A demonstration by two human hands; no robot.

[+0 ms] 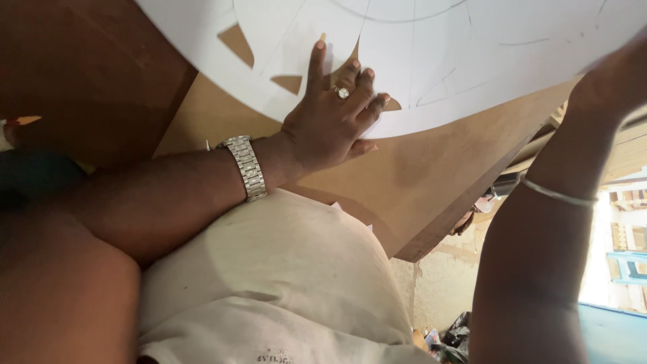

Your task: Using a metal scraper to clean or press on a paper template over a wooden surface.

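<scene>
Left hand (330,121) lies flat, fingers spread, on white cut-out paper (431,61) over smooth brown board (431,175) — right hand's (617,81) grip can't be told.

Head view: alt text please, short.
A left hand wearing a ring and silver watch presses flat on a large white paper template with cut-out shapes, laid on a brown board; the right hand touches the template's right edge.

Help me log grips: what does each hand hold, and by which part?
Left hand presses flat on the white paper template near its curved edge, gripping nothing. Right hand touches the template's right edge; its grip is hidden.
</scene>
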